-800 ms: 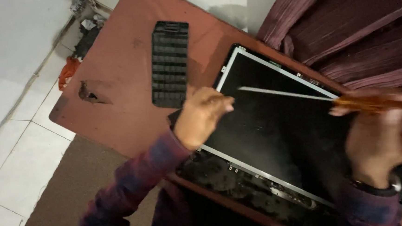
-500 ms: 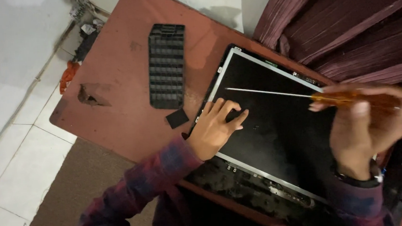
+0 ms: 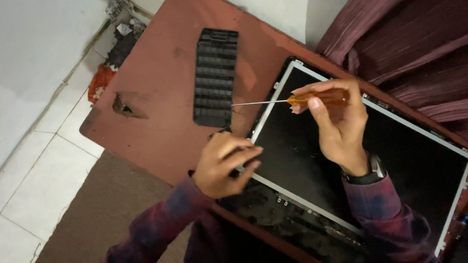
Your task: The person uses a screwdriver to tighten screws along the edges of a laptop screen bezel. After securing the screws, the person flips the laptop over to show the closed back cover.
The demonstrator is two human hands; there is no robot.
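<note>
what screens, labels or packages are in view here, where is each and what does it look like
Display panel: one bare, flat rectangular screen, lying askew on the reddish-brown table, black and unlit, with a thin silvery frame. The left hand rests on its near corner; the right hand holds an orange-handled screwdriver over its left edge.
No packages, labels or signs can be made out.

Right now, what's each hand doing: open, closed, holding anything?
Left hand: fingers curled at the corner of the screen panel; grip cannot be told.
Right hand: closed on the orange-handled screwdriver.
</note>
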